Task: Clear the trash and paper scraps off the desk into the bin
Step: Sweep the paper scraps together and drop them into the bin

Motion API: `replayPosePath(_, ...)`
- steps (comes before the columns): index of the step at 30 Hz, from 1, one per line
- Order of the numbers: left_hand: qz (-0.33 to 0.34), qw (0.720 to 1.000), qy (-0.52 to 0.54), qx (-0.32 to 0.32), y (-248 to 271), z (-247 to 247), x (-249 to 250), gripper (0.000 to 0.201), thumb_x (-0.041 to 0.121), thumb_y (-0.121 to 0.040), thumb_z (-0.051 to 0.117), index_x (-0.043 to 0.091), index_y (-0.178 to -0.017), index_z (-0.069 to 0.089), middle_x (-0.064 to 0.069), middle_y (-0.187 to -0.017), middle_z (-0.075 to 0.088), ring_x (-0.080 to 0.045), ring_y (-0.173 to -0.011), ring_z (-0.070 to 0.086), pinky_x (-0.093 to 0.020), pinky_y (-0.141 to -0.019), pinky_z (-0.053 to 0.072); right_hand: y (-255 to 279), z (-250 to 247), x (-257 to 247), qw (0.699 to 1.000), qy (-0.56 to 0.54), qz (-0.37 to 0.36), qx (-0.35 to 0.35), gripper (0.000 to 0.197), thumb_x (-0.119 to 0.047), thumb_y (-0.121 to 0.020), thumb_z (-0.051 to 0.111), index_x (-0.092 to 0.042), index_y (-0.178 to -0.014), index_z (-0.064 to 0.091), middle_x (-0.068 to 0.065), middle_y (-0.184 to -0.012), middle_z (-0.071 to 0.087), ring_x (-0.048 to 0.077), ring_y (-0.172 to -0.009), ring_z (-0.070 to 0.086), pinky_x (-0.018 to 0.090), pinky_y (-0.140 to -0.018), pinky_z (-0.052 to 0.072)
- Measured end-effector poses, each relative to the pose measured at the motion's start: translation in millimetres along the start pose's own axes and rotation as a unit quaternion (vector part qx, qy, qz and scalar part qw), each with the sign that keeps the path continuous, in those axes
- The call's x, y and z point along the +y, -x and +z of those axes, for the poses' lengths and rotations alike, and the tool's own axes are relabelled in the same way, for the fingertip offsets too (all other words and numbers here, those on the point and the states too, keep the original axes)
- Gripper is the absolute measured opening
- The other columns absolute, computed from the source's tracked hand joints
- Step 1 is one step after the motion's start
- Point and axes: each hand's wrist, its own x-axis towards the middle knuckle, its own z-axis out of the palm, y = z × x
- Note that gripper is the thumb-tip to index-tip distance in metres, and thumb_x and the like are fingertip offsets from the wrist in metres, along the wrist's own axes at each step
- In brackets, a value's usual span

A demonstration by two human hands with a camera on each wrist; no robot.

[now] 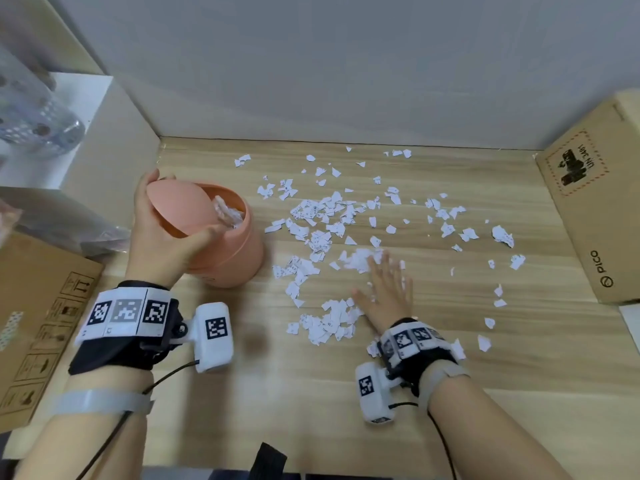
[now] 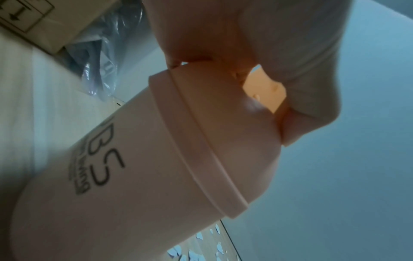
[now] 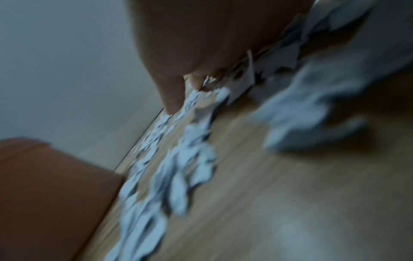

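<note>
- Your left hand sits at centre left of the head view, fingers and thumb curled round the domed swing lid of the small round salmon-pink plastic bin; the lid is tipped, leaving an opening on its right side.
- Through that opening you can see crumpled clear wrapping and white paper already inside the bin.
- In the left wrist view the same bin fills the frame, dark lettering on its wall, and your fingers clasp the lid at the upper middle.
- Your right hand lies flat, just right of centre in the head view, fingers spread and straight, palm down on the light wood-grain desk; it presses on torn white paper scraps and holds nothing.
- A small heap of scraps bunches at your fingertips, and another cluster lies just left of your wrist.
- The rest of the scraps are scattered across the middle and upper right of the desk, from just beside the bin out towards the brown cardboard box at the right edge.
- The right wrist view is blurred; your fingers touch the scraps, with the bin at lower left.
- A second flat cardboard box lies at the left edge.
</note>
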Motion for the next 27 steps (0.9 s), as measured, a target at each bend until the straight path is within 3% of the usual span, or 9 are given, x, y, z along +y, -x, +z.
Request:
replayPosePath(3,-0.007,1.0,0.007,0.017,2.2,6.2,-0.6,0.109,0.042,-0.045,0.069,0.036,-0.143,0.021,0.007,-0.145,0.038,-0.018,-0.126,0.043,-0.04,-0.106,0.04,-3.7,6.0,-19.3,0.997,-0.047,-0.063,-0.011,0.067,-0.05,-0.091,0.037,-0.034,-0.143,-0.002,-0.013,-0.149,-0.023,0.01,-0.138,-0.025,0.037,-0.111,-0.02)
replayPosePath(5,-0.011,0.999,0.008,0.041,3.3,13.7,-0.2,0.105,0.039,-0.049,0.069,0.037,-0.143,0.022,0.009,-0.143,0.039,-0.019,-0.126,0.044,-0.043,-0.108,0.039,-6.4,-2.3,-11.3,0.995,-0.072,-0.048,0.046,0.065,-0.05,-0.09,0.038,-0.038,-0.142,0.002,-0.018,-0.148,-0.02,0.006,-0.137,-0.024,0.037,-0.109,-0.02)
replayPosePath(8,-0.016,0.998,0.009,0.066,4.4,23.1,0.3,0.104,0.045,-0.048,0.071,0.039,-0.141,0.023,0.008,-0.141,0.042,-0.021,-0.126,0.045,-0.047,-0.107,0.039,-4.0,-28.7,29.4,0.979,-0.106,0.091,0.149,0.064,-0.046,-0.088,0.042,-0.041,-0.142,0.007,-0.017,-0.153,-0.013,0.01,-0.142,-0.016,0.043,-0.112,-0.014)
replayPosePath(10,-0.019,0.997,0.01,0.073,4.2,24.4,0.8,0.105,0.047,-0.046,0.071,0.04,-0.14,0.024,0.007,-0.141,0.043,-0.023,-0.127,0.044,-0.049,-0.107,0.039,5.8,-44.4,63.6,0.947,-0.144,0.206,0.2,0.065,-0.04,-0.086,0.046,-0.039,-0.142,0.013,-0.011,-0.156,-0.007,0.014,-0.144,-0.009,0.048,-0.116,-0.005)
replayPosePath(13,-0.017,0.997,0.012,0.069,4.0,23.3,0.8,0.106,0.048,-0.045,0.071,0.041,-0.14,0.024,0.007,-0.141,0.042,-0.024,-0.127,0.044,-0.051,-0.107,0.039,25.4,-45.3,94.2,0.92,-0.178,0.282,0.207,0.063,-0.034,-0.088,0.046,-0.034,-0.143,0.015,-0.01,-0.157,-0.004,0.015,-0.144,-0.007,0.045,-0.117,-0.005)
replayPosePath(15,-0.013,0.998,0.007,0.068,3.7,22.7,-0.2,0.104,0.047,-0.047,0.071,0.04,-0.139,0.024,0.006,-0.141,0.042,-0.024,-0.128,0.043,-0.05,-0.107,0.038,30.7,-35.9,92.9,0.941,-0.149,0.242,0.184,0.063,-0.033,-0.09,0.045,-0.032,-0.144,0.013,-0.01,-0.157,-0.005,0.014,-0.144,-0.008,0.043,-0.118,-0.007)
replayPosePath(19,-0.011,0.997,0.01,0.07,3.5,21.7,-1.2,0.102,0.043,-0.05,0.072,0.041,-0.139,0.024,0.008,-0.14,0.042,-0.023,-0.128,0.043,-0.05,-0.106,0.039,28.7,-10.0,48.0,0.991,-0.087,0.051,0.091,0.07,-0.045,-0.09,0.044,-0.031,-0.144,0.002,-0.017,-0.148,-0.018,0.009,-0.141,-0.015,0.039,-0.115,-0.014)
replayPosePath(23,-0.001,0.999,0.009,0.036,5.2,17.8,3.9,0.11,0.042,-0.046,0.071,0.033,-0.144,0.023,0.012,-0.136,0.041,-0.017,-0.126,0.044,-0.04,-0.108,0.038,18.7,15.6,0.2,0.997,-0.021,-0.07,0.016,0.086,-0.071,-0.076,0.028,-0.031,-0.143,-0.006,-0.018,-0.145,-0.023,0.003,-0.136,-0.024,0.036,-0.114,-0.016)
replayPosePath(27,0.019,0.999,-0.027,-0.015,-0.4,3.5,10.3,0.12,0.026,-0.054,0.071,0.02,-0.152,0.001,0.007,-0.155,0.026,-0.001,-0.13,0.028,-0.019,-0.107,0.025,6.8,12.4,-22.7,0.983,-0.153,-0.095,0.023,0.068,-0.042,-0.09,0.045,-0.03,-0.144,0.005,-0.02,-0.148,-0.008,0.004,-0.141,-0.012,0.035,-0.117,-0.01)
